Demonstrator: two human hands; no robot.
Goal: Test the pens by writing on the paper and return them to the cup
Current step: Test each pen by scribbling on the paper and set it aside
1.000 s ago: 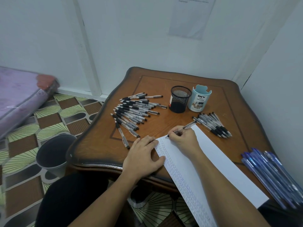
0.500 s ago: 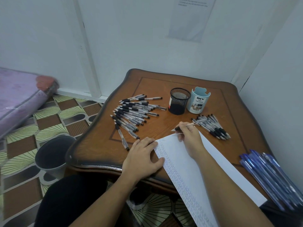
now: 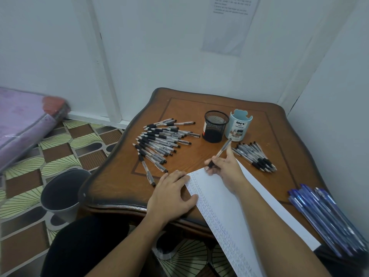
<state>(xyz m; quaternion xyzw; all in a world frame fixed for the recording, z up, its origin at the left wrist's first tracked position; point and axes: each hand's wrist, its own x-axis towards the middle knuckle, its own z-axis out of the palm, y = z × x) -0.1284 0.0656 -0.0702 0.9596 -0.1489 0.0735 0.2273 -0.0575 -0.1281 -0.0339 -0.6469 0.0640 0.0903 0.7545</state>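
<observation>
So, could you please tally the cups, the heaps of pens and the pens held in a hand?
Cups: 2 (black mesh cup, pale blue cup)
Heaps of pens: 3 (left black heap, right black heap, blue heap)
Pens held: 1 (pen in the right hand)
Total: 6

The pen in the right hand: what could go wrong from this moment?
The pen has its back end near the light blue cup; the right hand may knock it. The paper hangs over the table edge, and the left hand rests only at its edge, so it may slide.
</observation>
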